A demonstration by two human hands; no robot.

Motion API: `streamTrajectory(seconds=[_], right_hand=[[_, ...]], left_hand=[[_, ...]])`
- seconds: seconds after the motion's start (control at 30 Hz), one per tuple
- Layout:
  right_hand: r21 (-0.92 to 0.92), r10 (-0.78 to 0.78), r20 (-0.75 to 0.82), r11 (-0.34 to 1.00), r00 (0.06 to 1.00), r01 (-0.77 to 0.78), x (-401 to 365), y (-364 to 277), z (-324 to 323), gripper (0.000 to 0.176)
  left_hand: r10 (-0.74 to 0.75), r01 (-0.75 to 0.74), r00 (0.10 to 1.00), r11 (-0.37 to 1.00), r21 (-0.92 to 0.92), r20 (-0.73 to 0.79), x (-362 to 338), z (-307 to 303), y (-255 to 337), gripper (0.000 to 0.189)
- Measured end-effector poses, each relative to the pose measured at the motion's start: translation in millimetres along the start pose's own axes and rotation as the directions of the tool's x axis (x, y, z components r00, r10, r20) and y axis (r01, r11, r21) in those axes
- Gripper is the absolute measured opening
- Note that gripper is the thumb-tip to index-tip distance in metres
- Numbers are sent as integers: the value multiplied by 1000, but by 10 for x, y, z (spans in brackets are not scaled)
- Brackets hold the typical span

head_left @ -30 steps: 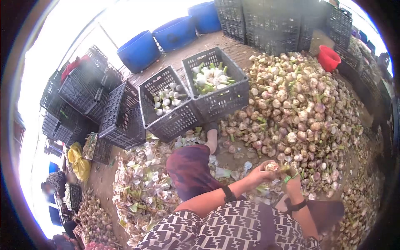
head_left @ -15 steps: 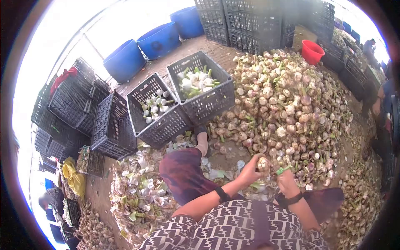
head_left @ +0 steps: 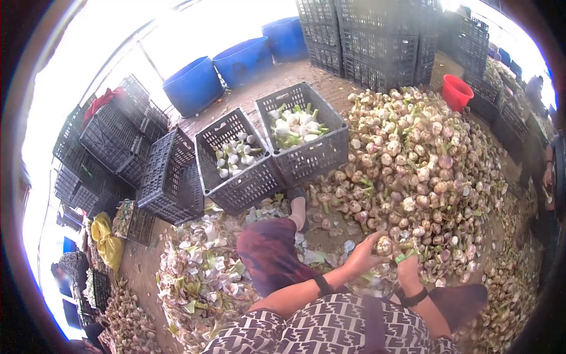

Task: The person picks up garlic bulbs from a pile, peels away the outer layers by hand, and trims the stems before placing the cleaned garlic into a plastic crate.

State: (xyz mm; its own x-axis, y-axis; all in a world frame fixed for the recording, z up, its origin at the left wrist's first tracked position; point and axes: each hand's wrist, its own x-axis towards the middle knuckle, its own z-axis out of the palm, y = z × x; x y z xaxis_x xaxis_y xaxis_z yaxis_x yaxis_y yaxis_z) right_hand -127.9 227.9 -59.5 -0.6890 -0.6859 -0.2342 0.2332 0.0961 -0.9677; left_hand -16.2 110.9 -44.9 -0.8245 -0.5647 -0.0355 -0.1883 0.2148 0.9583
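Observation:
In front of my lap, my left hand [head_left: 364, 258] is closed around a garlic bulb [head_left: 384, 245], its rounded side facing up. Close beside it, my right hand [head_left: 407, 270] has its fingers curled, and something bright green [head_left: 400, 258] shows at the fingertips; I cannot tell what it is. Just beyond both hands rises a large heap of unpeeled garlic bulbs [head_left: 407, 171], some with green stems. Peeled skins [head_left: 200, 265] lie scattered on the ground to the left of my bent leg.
Two black crates stand ahead, the left crate [head_left: 236, 192] and the right crate [head_left: 312, 159], both holding white garlic. Empty crates [head_left: 171, 177] stack at left. Blue tubs [head_left: 191, 88], tall crate stacks [head_left: 380, 47] and a red bucket [head_left: 457, 93] stand farther back. People work at both sides.
The view has shifted, so the scene sits lower and farther right. The bulb stays in my left hand, and my right hand remains close beside it.

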Motion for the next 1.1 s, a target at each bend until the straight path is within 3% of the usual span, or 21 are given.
streamTrajectory(seconds=[0.03, 0.13, 0.17, 0.23, 0.33, 0.37, 0.4, 0.43, 0.47, 0.5, 0.53, 0.6, 0.63, 0.73, 0.83, 0.87, 0.9, 0.93, 1.03, 1.1], right_hand=[[-49, -9, 7, 999, 1000, 9, -5, -16, -13, 20], [-213, -183, 150, 954, 972, 212, 52, 92, -178, 22], [-192, -211, 150, 952, 966, 237, 61, 122, -194, 22], [-153, -262, 145, 947, 954, 283, 82, 89, -177, 24], [-483, -349, 233, 769, 908, 419, 51, -131, -207, 29], [-571, -349, 210, 714, 913, 404, 92, -22, -281, 32], [-579, -358, 168, 718, 919, 386, 92, -14, -265, 31], [-432, -392, 156, 798, 907, 420, 108, 52, -268, 25], [-429, -305, 90, 848, 948, 313, 36, -86, -194, 24], [-306, -207, 74, 926, 975, 220, 36, -73, -171, 25], [-230, -267, 120, 930, 956, 288, -6, -184, -106, 30], [-413, -356, 125, 830, 926, 375, -40, -303, -88, 37], [-503, -446, 63, 758, 893, 415, -28, -193, -133, 39], [-535, -533, -9, 718, 846, 446, 39, -68, -148, 36], [-257, -225, -159, 950, 961, 180, 150, -105, -212, 31], [-383, -235, -252, 915, 939, 126, 225, -82, -330, 26], [-502, -305, -235, 851, 923, 154, 274, -7, -386, 24], [-613, -372, -204, 770, 905, 179, 306, 69, -417, 23], [-697, -344, -269, 714, 900, 64, 296, 188, -414, 23], [-628, -271, -346, 778, 898, -7, 388, 245, -454, 26]], left_hand=[[-13, 12, 1000, 1000, -21, -4, -2, -1, 3, 70], [-12, 19, 1000, 946, -325, 21, 46, 77, -159, 60], [-80, 93, 996, 900, -426, 49, 31, 85, -189, 54], [-204, 240, 970, 759, -606, 129, 0, -20, 39, 43], [-365, 508, 851, 391, -767, 378, 48, 29, -191, 43], [-335, 574, 816, 387, -721, 470, 57, 52, -269, 50], [-355, 578, 809, 329, -747, 469, 60, 71, -205, 45], [-350, 531, 840, 374, -760, 415, 61, 89, -222, 42], [-341, 490, 865, 419, -764, 368, 57, 106, -243, 40], [-303, 449, 893, 537, -714, 333, 58, 79, -175, 36], [-251, 394, 919, 644, -656, 305, 56, 43, -94, 33], [-248, 435, 900, 464, -772, 358, 38, 32, -65, 30], [-236, 433, 901, 435, -789, 364, 33, 30, -61, 31], [-236, 472, 881, 391, -790, 410, 67, 18, -135, 40], [-209, 525, 851, 354, -774, 481, 50, -40, -168, 51], [-154, 521, 852, 343, -782, 500, 41, -54, -118, 53], [-165, 495, 866, 424, -758, 473, 40, -52, -63, 53], [-212, 508, 861, 392, -767, 462, 37, -30, -66, 52], [-333, 532, 839, 340, -776, 430, 52, -8, -129, 49], [-294, 507, 858, 357, -784, 421, 41, -3, -163, 47]])
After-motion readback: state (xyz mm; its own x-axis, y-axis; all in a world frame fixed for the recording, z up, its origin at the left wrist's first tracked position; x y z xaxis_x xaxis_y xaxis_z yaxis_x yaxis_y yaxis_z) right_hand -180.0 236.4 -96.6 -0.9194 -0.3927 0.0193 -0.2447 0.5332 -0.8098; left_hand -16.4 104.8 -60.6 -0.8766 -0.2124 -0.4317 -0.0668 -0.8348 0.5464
